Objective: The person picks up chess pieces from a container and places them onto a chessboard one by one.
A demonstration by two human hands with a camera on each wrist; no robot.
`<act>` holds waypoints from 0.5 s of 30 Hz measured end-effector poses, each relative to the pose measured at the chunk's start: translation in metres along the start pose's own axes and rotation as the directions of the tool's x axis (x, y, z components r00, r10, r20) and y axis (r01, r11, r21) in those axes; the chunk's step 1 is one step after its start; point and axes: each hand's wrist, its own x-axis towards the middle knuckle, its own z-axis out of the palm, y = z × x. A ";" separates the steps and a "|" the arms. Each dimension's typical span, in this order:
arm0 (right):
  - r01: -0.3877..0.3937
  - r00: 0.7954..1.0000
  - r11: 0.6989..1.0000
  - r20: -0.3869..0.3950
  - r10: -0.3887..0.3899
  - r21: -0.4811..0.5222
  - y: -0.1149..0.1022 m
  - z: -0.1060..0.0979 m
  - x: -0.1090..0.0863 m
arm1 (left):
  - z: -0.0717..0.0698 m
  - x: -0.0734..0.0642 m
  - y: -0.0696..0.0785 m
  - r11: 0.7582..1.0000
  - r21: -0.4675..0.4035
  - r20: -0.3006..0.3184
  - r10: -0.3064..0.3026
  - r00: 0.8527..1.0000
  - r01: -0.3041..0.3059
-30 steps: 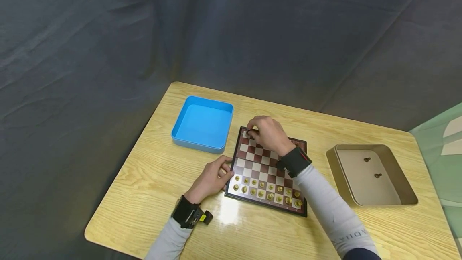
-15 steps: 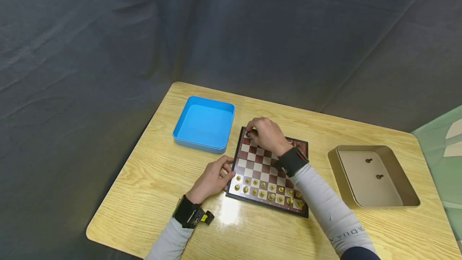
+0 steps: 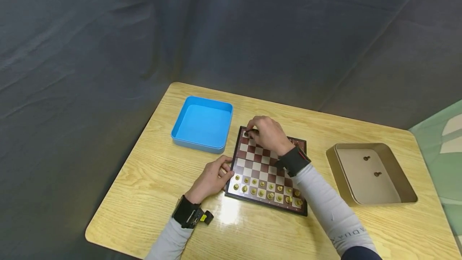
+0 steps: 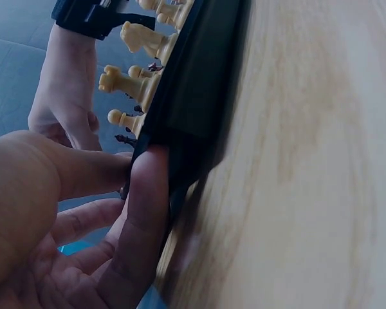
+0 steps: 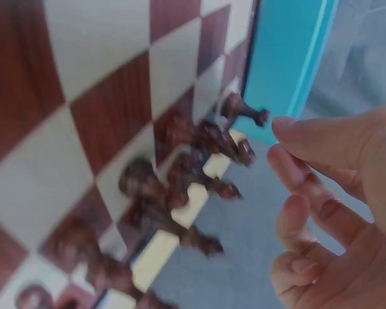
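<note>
A chessboard (image 3: 250, 163) lies on the table. My left hand (image 3: 209, 181) grips its left edge, thumb and fingers on either side of the rim in the left wrist view. Over the far left corner, my right hand (image 3: 268, 133) has bent fingers just beside a dark chess piece (image 5: 244, 109). A narrow gap shows between that piece and the fingertips. More dark chessmen (image 5: 199, 174) stand along the far rows, mostly hidden by the hand in the head view. Cream chessmen (image 3: 270, 196) fill the two near rows; a rook (image 4: 125, 84) and a knight (image 4: 145, 40) show there.
A blue box lid (image 3: 202, 147) sits left of the board, near the table's far left corner. To the right stands a beige box (image 3: 344, 175) with two dark chess pieces (image 3: 377, 174) lying inside. A dark cloth (image 3: 252, 43) hangs behind the table (image 3: 151, 196).
The right fingertips have come off the dark piece in the far left corner, which now shows more plainly on its square. The left hand holds the board as before.
</note>
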 end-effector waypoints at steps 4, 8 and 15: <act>-0.026 0.999 1.000 -0.021 0.025 -0.013 0.003 -0.014 -0.010 | 0.001 -0.001 0.000 1.000 -0.007 0.005 0.001 1.000 -0.001; -0.059 0.997 0.998 -0.053 0.057 -0.032 0.009 -0.029 -0.024 | 0.001 -0.002 -0.001 1.000 -0.023 0.006 -0.002 1.000 0.002; -0.123 0.985 0.991 -0.131 0.114 -0.057 0.022 -0.062 -0.058 | 0.000 0.000 -0.001 0.997 -0.076 0.003 -0.019 1.000 0.019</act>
